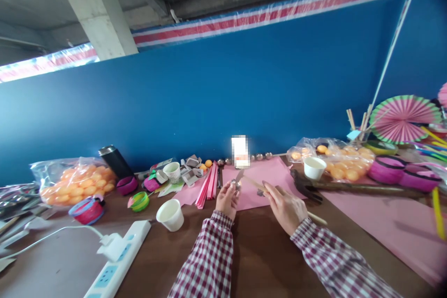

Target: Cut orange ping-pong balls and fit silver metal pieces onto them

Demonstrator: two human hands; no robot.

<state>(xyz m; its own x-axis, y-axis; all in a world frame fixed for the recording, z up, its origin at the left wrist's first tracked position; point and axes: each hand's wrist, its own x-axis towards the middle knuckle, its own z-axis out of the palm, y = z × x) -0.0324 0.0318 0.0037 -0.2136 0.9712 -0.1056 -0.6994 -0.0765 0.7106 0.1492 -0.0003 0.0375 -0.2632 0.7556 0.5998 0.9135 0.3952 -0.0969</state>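
My left hand [228, 201] holds a small shiny metal ball [236, 184] between thumb and fingers, above the near left part of a pink sheet [275, 174]. My right hand [284, 205] is closed around a thin wooden stick [317, 218], whose far part points left toward the ball. A small dark grey piece [260, 193] lies on the sheet beside my right fingers. Behind the sheet, several shiny balls [259, 157] stand in a row near a blurred white object [239, 151].
White cups [170, 215] [314, 168], a hammer [366, 189], pink striped strips [208, 185] and bags of orange balls [78, 186] [345, 163] surround the work spot. A power strip [120, 260] lies at the near left. A blue partition [209, 98] stands behind.
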